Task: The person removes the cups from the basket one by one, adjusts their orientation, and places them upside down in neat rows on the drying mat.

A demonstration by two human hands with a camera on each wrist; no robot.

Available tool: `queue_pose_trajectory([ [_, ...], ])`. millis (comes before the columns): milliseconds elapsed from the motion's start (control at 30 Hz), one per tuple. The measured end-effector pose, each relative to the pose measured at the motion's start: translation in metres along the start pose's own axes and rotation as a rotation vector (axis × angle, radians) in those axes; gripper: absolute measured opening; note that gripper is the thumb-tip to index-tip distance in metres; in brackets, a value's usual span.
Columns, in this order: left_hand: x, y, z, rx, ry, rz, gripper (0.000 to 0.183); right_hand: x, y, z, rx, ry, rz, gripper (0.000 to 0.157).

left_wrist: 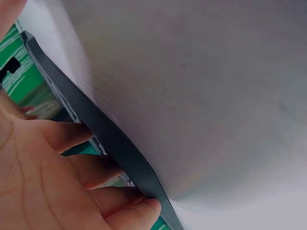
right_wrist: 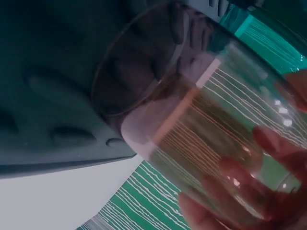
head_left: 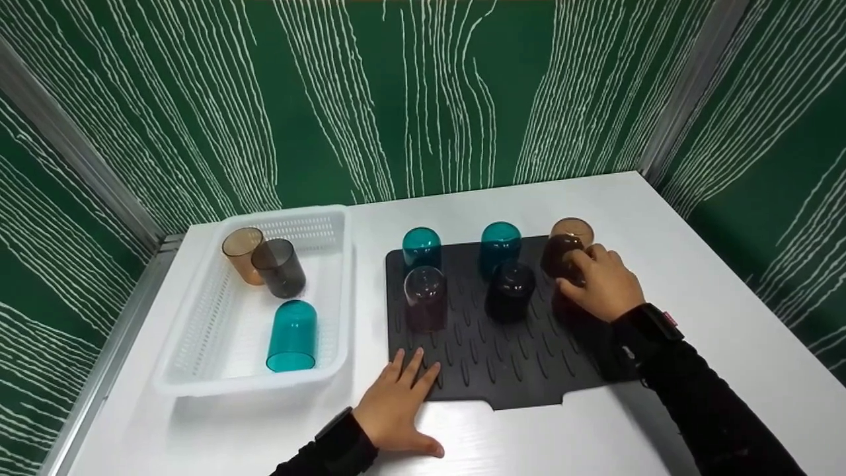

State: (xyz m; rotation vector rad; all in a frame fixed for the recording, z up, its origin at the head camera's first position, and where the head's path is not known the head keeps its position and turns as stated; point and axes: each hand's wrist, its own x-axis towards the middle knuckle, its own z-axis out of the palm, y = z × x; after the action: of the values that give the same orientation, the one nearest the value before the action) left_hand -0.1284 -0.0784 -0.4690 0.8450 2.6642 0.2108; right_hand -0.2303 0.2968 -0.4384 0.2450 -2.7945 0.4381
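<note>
My right hand (head_left: 600,283) grips a clear, pinkish tumbler (right_wrist: 144,129) near its base; it is upside down at the right of the black ridged drying mat (head_left: 529,370). In the head view the hand hides most of this tumbler. Just behind it stands an inverted amber tumbler (head_left: 572,229). Fingers spread and straight, my left hand (head_left: 393,410) rests on the mat's front left edge. Also upside down on the mat are two teal tumblers (head_left: 422,243) (head_left: 500,241), a clear pinkish one (head_left: 425,301) and a dark one (head_left: 510,294).
Left of the mat sits a white plastic basket (head_left: 347,284) with slotted sides. It holds an amber tumbler (head_left: 239,254) and a grey one (head_left: 281,271), both leaning, plus a teal tumbler (head_left: 293,334) lying down. Green walls with white lines surround the white table (head_left: 714,317).
</note>
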Motion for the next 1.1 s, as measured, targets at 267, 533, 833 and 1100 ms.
queue_pose_trajectory([
  [267, 0.000, 0.002, -0.001, 0.006, -0.014, -0.003, 0.118, 0.000, -0.004, 0.002, 0.007, 0.090, -0.033, 0.042],
  [533, -0.003, 0.005, -0.004, 0.050, 0.014, 0.004, 0.118, 0.000, -0.021, -0.005, 0.056, 0.205, -0.045, 0.039],
  [833, -0.004, 0.010, -0.007, 0.033, 0.029, 0.005, 0.118, 0.006, -0.064, -0.007, 0.171, 0.347, -0.145, 0.034],
  [1100, -0.011, 0.018, -0.035, 0.015, 0.149, 0.040, 0.103, 0.009, -0.110, -0.008, 0.297, 0.244, -0.159, 0.043],
])
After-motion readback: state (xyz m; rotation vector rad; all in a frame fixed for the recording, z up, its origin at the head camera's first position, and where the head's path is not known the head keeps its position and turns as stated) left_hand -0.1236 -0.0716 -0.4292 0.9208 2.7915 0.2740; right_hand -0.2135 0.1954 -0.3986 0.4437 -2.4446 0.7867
